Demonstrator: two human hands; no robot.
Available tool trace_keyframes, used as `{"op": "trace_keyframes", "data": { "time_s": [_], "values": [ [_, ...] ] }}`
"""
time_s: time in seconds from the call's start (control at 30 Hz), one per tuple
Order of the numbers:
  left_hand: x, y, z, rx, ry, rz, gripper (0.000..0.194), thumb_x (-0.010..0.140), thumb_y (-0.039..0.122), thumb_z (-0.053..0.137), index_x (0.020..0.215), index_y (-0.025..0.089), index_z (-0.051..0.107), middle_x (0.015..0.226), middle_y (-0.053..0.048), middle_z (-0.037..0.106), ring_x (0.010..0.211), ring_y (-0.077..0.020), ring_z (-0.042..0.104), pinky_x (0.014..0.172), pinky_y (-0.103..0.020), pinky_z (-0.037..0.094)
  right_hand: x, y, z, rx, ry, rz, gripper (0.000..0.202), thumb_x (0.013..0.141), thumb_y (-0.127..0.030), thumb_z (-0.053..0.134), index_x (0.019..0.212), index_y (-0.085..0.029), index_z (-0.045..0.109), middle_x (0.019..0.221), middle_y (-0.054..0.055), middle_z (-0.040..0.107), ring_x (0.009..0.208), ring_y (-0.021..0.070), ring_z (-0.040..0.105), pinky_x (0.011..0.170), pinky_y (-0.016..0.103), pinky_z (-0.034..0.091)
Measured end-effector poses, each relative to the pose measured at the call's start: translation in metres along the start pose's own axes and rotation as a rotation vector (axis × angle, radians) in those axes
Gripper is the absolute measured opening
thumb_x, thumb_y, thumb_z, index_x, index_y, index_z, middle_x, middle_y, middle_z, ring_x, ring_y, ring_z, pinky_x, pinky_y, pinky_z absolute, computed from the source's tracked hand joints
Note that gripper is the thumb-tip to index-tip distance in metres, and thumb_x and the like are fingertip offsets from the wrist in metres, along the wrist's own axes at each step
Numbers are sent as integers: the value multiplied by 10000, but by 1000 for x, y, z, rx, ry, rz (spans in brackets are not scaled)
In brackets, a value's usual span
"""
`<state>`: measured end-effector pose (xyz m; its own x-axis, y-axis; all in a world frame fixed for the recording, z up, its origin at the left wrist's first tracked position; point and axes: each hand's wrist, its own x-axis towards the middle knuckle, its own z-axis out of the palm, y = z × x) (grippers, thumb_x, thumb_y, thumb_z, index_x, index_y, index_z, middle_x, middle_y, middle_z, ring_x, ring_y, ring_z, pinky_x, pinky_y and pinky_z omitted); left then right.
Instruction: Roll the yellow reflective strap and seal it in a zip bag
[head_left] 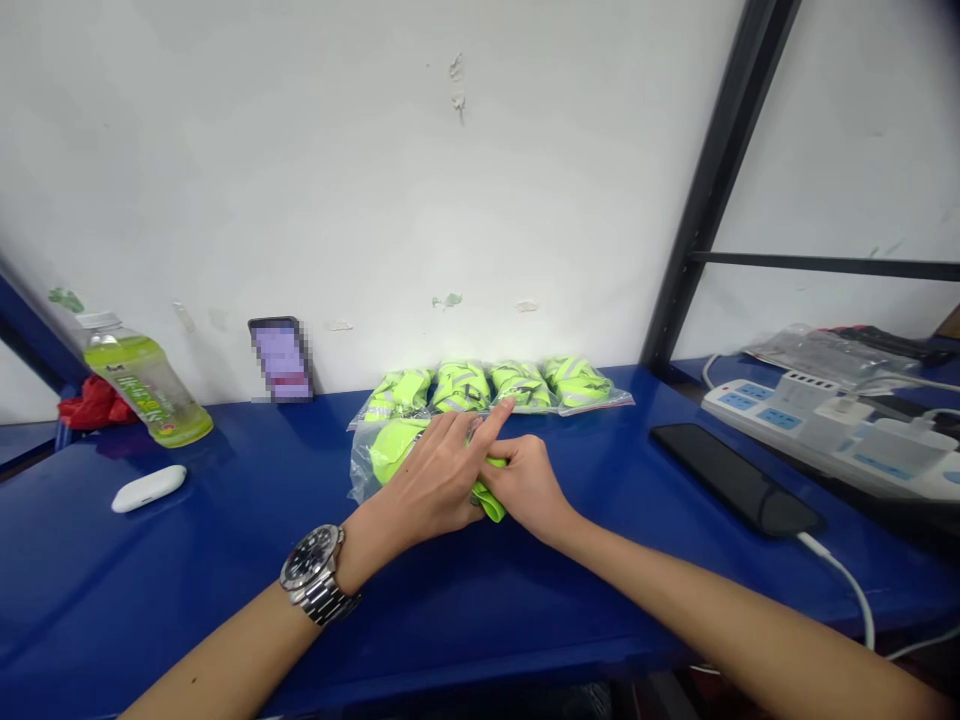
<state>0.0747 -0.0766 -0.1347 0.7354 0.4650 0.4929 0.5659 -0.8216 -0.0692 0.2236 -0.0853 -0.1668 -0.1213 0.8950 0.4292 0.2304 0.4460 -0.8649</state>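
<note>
My left hand, with a steel watch on its wrist, lies over a bunched neon-yellow reflective vest and grips it. Its index finger points out to the upper right, while the other fingertips are partly hidden. Close against it, my right hand is closed on the right end of the same fabric, and a green fold pokes out below between the two hands. A clear plastic bag shows around the vest's left side. How far the vest sits inside the bag is hidden by my hands.
Several bagged neon bundles line the wall behind. On the left of the blue table are a drink bottle, a white earbud case and a propped phone. To the right lie a charging phone and a power strip.
</note>
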Motion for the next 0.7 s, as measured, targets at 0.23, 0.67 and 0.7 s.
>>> {"op": "trace_keyframes", "data": {
  "time_s": [0.23, 0.67, 0.7],
  "values": [
    [-6, -15, -14, -100, 53, -36, 1139, 678, 274, 706, 1477, 183, -99, 1254, -160, 500, 1055, -292, 556, 910, -466, 454, 3, -19, -38, 70, -497, -75, 862, 682, -371, 757, 1444, -194, 395, 706, -18, 555, 554, 114, 379, 495, 212, 321],
    [-4, 3, -11, -258, 214, 11, 1022, 723, 158, 601, 1473, 210, -91, 1219, -138, 500, 1161, -266, 521, 985, -482, 455, -5, -8, -2, 128, 111, -59, 140, 748, -311, 693, 724, -210, 599, 603, -14, 564, 523, 132, 474, 515, 263, 363],
    [-3, 5, -11, -273, 205, 21, 1020, 721, 149, 600, 1474, 217, -85, 1204, -132, 509, 1152, -263, 526, 977, -479, 461, -5, -10, -2, 73, 72, -91, 148, 769, -286, 662, 669, -208, 585, 581, -17, 545, 513, 127, 456, 519, 267, 354]
  ]
}}
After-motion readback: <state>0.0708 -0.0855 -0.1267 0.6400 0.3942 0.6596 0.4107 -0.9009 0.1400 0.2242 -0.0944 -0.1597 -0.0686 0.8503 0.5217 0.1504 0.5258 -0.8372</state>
